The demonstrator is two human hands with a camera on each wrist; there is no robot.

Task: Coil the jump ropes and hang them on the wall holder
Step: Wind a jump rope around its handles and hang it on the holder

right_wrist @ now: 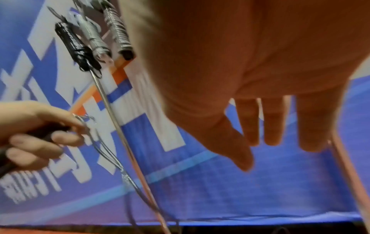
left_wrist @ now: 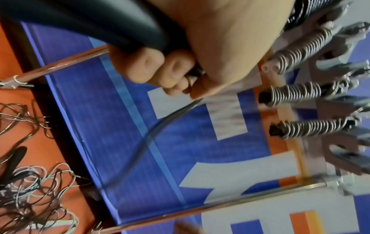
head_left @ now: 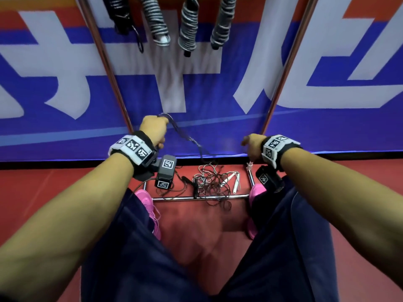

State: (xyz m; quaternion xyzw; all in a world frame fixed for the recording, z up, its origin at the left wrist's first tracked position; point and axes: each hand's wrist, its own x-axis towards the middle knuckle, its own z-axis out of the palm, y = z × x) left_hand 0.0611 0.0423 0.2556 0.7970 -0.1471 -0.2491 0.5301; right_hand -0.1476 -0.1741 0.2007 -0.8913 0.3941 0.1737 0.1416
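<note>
- Left hand (head_left: 153, 131): fist curled round black handle (right_wrist: 40, 132) of jump rope.
- Cord (head_left: 187, 137) runs from fist down to tangled rope pile (head_left: 209, 182) on floor (head_left: 43, 188).
- Right hand (head_left: 253, 142): empty, fingers straight, beside cord, apart from it.
- Four coiled ropes (head_left: 187, 29) hang on wall holder (left_wrist: 332, 109) above.
- Likely step: start of winding.
- Pinch cord close to fist.
- Draw it clear of tangle first.
- Lay tight, even turns along handle under steady tension.
- Snagging neighbouring cords is main risk.
</note>
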